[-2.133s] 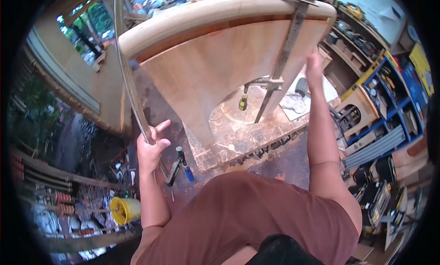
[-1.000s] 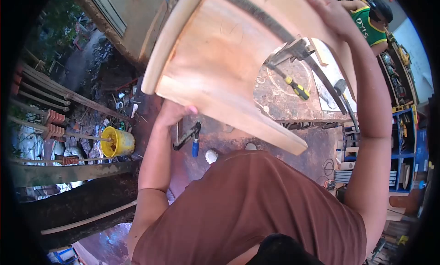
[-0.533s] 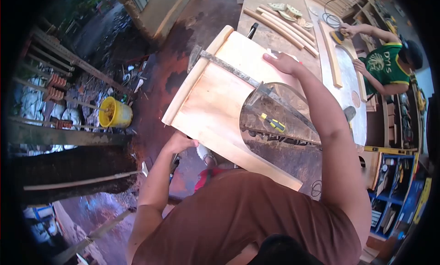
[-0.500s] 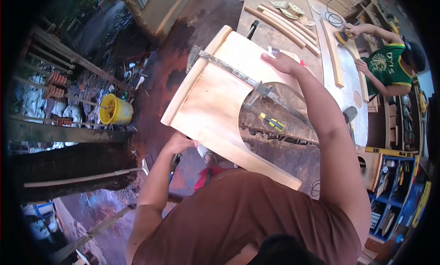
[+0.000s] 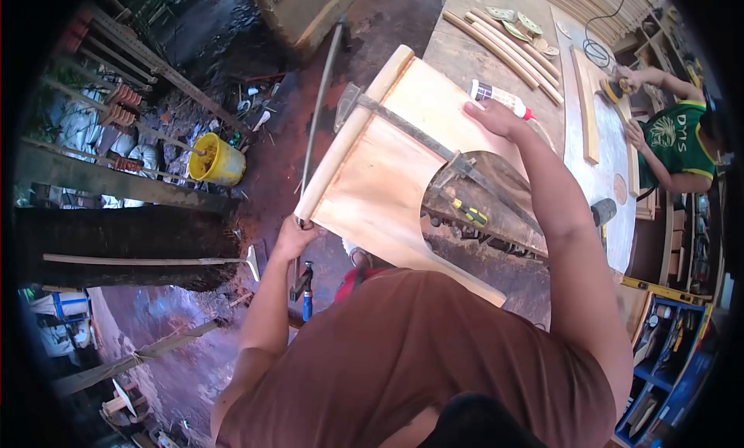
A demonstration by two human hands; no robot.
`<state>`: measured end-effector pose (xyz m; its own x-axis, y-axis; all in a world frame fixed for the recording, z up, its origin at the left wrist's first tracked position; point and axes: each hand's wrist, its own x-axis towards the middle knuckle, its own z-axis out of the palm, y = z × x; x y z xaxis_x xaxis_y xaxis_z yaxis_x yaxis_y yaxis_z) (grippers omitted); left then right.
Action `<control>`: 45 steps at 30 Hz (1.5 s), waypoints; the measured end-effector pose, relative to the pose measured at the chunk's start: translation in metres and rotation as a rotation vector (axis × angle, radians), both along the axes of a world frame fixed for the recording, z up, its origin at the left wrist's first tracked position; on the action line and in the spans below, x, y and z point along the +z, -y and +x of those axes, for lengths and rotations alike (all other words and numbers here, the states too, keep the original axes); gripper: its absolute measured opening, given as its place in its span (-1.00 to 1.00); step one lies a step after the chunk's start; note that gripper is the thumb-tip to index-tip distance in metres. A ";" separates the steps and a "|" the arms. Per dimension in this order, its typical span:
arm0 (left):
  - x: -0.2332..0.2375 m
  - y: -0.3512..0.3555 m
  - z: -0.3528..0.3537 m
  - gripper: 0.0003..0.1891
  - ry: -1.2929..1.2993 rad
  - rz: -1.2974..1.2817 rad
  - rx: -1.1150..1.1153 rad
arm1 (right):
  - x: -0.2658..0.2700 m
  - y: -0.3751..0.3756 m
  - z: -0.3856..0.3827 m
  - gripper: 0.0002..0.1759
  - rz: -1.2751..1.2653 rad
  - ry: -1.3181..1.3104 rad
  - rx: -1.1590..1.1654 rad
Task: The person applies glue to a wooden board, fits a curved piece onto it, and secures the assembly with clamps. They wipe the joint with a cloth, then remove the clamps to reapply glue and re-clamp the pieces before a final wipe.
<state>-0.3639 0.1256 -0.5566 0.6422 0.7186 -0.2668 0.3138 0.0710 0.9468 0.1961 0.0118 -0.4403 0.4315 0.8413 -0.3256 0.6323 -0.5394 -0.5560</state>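
A curved wooden panel (image 5: pixel 372 177) with a rounded rail (image 5: pixel 353 134) along its far-left edge lies tilted before me, partly over the workbench. Across it runs a metal bar clamp (image 5: pixel 407 127), its jaw at the panel's cut-out. My left hand (image 5: pixel 297 237) is closed around a second, long bar clamp (image 5: pixel 316 118) at the rail's near corner; its blue handle (image 5: pixel 308 304) hangs below. On the far edge of the panel, my right hand (image 5: pixel 492 118) grips with some fingers hidden. Beside it lies a white glue bottle (image 5: pixel 500 99) with a red cap.
A yellow-and-black screwdriver (image 5: pixel 470 212) lies on the bench beyond the cut-out. Wooden rods (image 5: pixel 511 53) rest on the workbench (image 5: pixel 457 45). At right a person in a green jersey (image 5: pixel 674 138) holds a power sander (image 5: pixel 614 89). A yellow bucket (image 5: pixel 217 160) stands left.
The long bar clamp has come up beside the rail, its bar now showing past the panel's left side. My left hand has moved up slightly to the rail's corner. The view has shifted.
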 end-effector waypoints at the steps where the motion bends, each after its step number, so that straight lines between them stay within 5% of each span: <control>1: 0.049 0.010 0.014 -0.61 -0.036 0.033 0.044 | 0.015 0.000 -0.007 0.05 0.007 0.013 0.003; 3: 0.039 -0.001 -0.002 -0.59 -0.070 0.031 0.105 | 0.036 0.005 -0.030 0.05 -0.052 -0.097 0.038; 6: 0.025 -0.006 -0.034 -0.56 -0.134 0.021 0.180 | -0.005 -0.010 -0.004 0.08 -0.120 -0.097 0.022; 7: 0.022 -0.004 -0.042 -0.57 -0.162 0.034 0.223 | -0.006 -0.008 -0.010 -0.14 -0.059 0.083 -0.015; 10: 0.021 0.008 -0.060 -0.57 -0.198 0.032 0.297 | -0.019 -0.018 -0.002 0.13 -0.142 0.118 -0.015; 18: 0.005 0.018 -0.100 -0.59 -0.273 -0.096 0.438 | -0.043 -0.034 0.029 0.01 -0.167 0.028 -0.077; 36: 0.022 -0.033 -0.065 -0.59 -0.122 -0.156 0.261 | -0.065 -0.024 0.063 -0.07 0.006 0.117 -0.259; 45: 0.067 -0.056 -0.037 -0.58 0.037 -0.215 0.184 | -0.059 -0.018 0.063 -0.03 -0.186 0.507 -0.168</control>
